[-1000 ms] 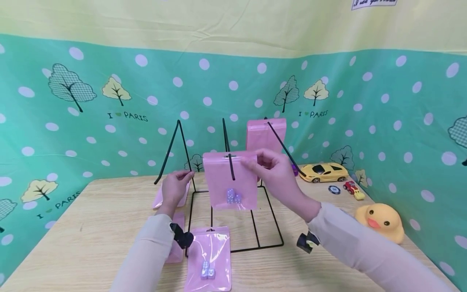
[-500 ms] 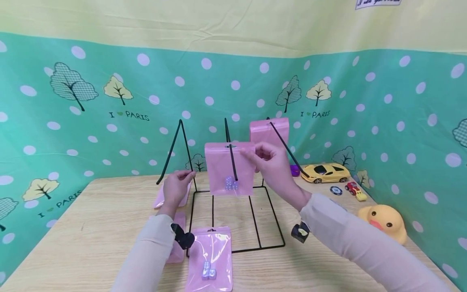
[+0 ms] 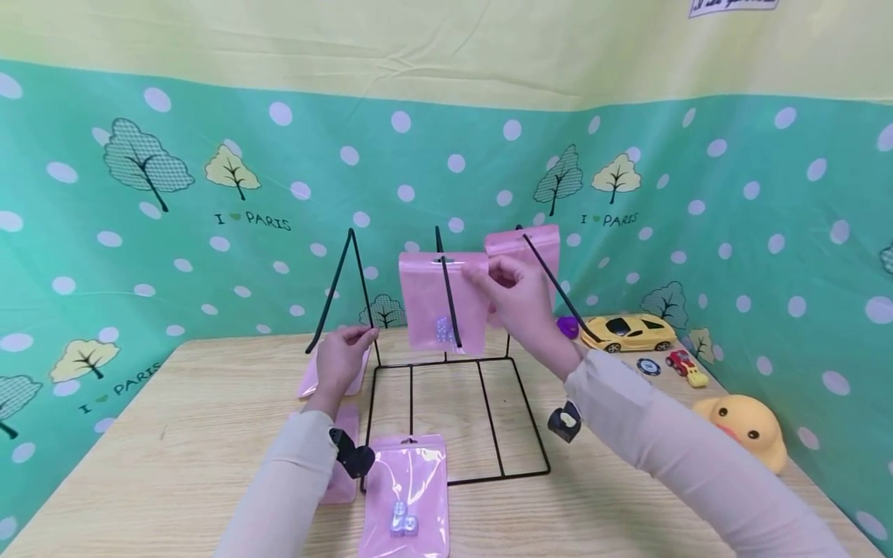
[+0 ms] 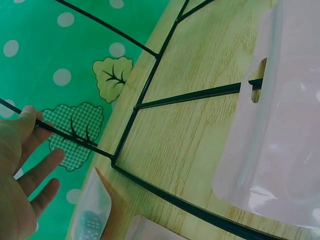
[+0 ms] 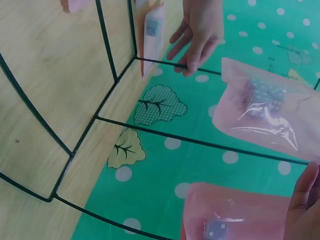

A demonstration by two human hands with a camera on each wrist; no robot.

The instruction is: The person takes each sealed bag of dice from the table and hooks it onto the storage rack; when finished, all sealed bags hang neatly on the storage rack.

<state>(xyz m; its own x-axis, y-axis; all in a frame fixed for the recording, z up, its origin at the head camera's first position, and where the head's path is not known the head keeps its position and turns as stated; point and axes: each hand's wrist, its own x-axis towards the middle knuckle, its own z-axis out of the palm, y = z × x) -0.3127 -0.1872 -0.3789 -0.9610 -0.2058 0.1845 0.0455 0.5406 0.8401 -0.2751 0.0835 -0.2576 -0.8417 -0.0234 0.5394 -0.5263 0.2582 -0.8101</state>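
A glossy, translucent pink plastic pouch (image 3: 443, 302) is hung on a thin black metal wire rack (image 3: 453, 364); pale matt wood grain is shown by the tabletop (image 3: 174, 434), and wrinkled printed cloth by the backdrop (image 3: 209, 194)

Beyond my right hand (image 3: 519, 298): teal polka-dot tree-print backdrop (image 3: 209, 201) | above: pale yellow cloth (image 3: 418, 46) | below: light wooden bench (image 3: 174, 434)
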